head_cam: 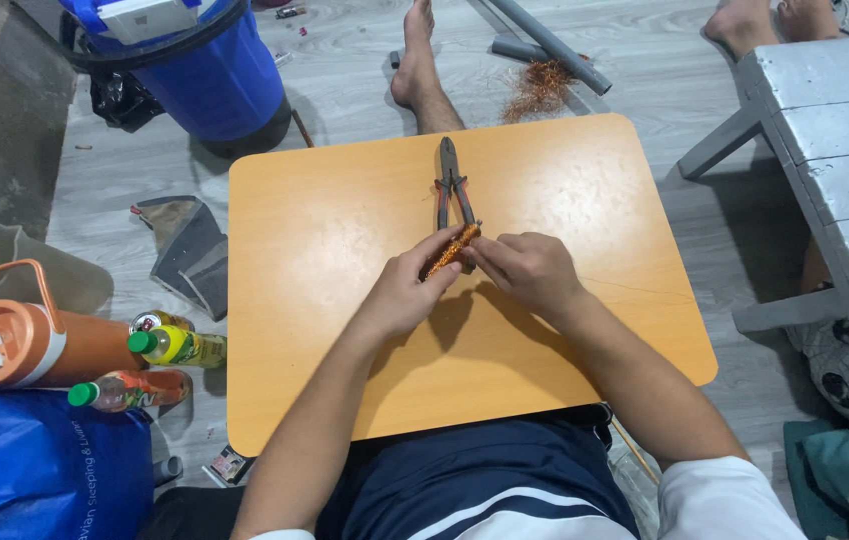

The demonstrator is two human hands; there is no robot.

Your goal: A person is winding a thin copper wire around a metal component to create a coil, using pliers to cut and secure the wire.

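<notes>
**Copper-wound bundle held in both hands above the table**

**Grip.** The left hand (407,290) closes thumb and fingers around the lower end of the copper wire bundle (450,251). The right hand (530,268) pinches the upper end with its fingertips. Both grips are clamped on the same piece, which lies tilted between them, just over the middle of the table (325,230).

**Handling.** The bundle looks like thin bare wire wound tightly on itself. It is judged light, fairly stiff as a whole, but with strands that bend and kink easily. The surface is ridged, so slipping is unlikely; loose ends may prick. The best hold is at the two ends, leaving the middle free.

**Just beyond the grip.** Pliers (452,180) with red-and-black handles lie flat on the table, handles touching or nearly touching the bundle's upper end, nose pointing away from the person.

**Farther beyond.** A loose tangle of copper wire (539,90) lies on the floor beside grey pipes (548,42).

**To the left of the grip.** On the floor stand or lie an orange flask (25,345) with a loop handle, a yellow bottle (180,346) with green cap, a red-labelled bottle (130,390) with green cap, and a can top. A blue bag (25,470) with pale lettering lies nearer the person. A blue bin (210,70) stands well apart.

**To the right.** A grey wooden bench (825,110).
</notes>
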